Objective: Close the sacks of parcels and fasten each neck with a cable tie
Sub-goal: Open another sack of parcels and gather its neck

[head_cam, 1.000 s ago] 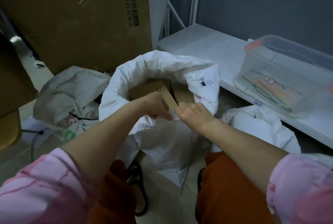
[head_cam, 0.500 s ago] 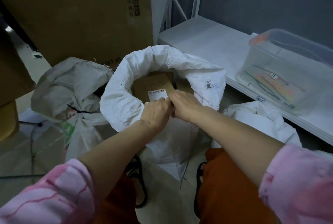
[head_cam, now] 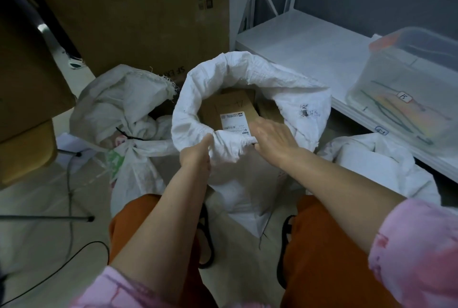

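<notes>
An open white woven sack (head_cam: pixel 292 87) stands between my knees, its rim rolled down. Cardboard parcels (head_cam: pixel 229 109) with a white label show inside. My left hand (head_cam: pixel 197 154) grips the near rim of the sack from the left. Just to its right, my right hand (head_cam: pixel 272 136) holds the same rim, with its fingers curled over the edge into the mouth. To the left stands a second sack (head_cam: pixel 119 107), its neck bound with a black cable tie (head_cam: pixel 126 136). A clear plastic box (head_cam: pixel 406 89) on the shelf holds coloured cable ties (head_cam: pixel 394 112).
A third white sack (head_cam: pixel 379 169) slumps on the floor at the right, below the white shelf (head_cam: pixel 297 45). A large cardboard carton (head_cam: pixel 138 10) stands behind the sacks. More cartons are stacked at the far left. A stand leg and black cable (head_cam: pixel 74 218) lie on the floor at the left.
My hands have drawn apart along the near rim and gathered a fold of it between them. My view has shifted closer, and the labelled parcel now shows inside the sack.
</notes>
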The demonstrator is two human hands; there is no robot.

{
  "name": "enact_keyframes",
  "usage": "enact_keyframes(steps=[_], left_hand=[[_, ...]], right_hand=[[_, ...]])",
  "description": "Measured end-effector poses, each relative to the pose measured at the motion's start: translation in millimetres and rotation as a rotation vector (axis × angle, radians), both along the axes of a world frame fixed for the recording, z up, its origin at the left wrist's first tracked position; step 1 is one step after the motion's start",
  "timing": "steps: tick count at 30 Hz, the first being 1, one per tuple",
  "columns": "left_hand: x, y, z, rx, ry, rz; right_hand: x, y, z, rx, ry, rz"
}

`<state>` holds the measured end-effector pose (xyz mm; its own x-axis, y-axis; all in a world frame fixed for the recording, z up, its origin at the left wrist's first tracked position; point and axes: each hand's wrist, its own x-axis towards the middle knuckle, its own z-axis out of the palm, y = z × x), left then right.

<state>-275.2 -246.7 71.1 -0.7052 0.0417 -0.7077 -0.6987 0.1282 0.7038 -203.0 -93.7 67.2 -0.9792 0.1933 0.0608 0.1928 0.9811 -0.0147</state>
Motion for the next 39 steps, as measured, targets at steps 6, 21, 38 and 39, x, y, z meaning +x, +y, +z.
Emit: enact_keyframes(steps=[6,21,38,39], left_hand=[[-13,8,1,0.196,-0.211,-0.035],[-26,-30,-38,0.224,-0.125,0.348],[-45,-23,-26,0.715,-0.247,0.241],[-44,-22,-24,0.514,-0.171,0.206]], right_hand=[[19,10,12,0.009,0.010,-0.057],[19,8,-3,0.043,0.133,0.058],[29,22,-3,0.020,0.179,0.018],[28,20,-5,0.034,0.176,0.029]])
